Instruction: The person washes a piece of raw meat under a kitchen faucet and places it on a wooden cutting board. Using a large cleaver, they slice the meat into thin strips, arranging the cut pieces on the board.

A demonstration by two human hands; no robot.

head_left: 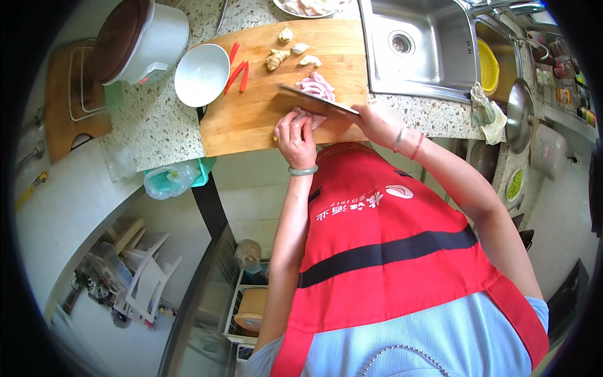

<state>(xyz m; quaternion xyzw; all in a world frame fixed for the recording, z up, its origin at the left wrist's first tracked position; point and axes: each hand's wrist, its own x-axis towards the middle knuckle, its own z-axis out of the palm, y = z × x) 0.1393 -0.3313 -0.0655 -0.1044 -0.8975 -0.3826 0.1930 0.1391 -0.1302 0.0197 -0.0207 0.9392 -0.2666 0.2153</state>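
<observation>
On the wooden cutting board (251,119), my left hand (296,138) presses a piece of pale pink raw meat (316,119) with its fingers curled. My right hand (379,124) grips the handle of a kitchen knife (320,100), whose blade lies across the board just beyond the left fingers. Past the blade sits a small heap of cut meat strips (316,86). Farther up the board are a piece of ginger (277,60), garlic cloves (300,48) and several red chili pieces (235,76).
A white bowl (202,75) overlaps the board's left edge, with a rice cooker (141,41) beyond it. The steel sink (421,53) lies to the right, holding a yellow basket (488,66) in its second basin. A plate of pale meat (308,7) stands at the back.
</observation>
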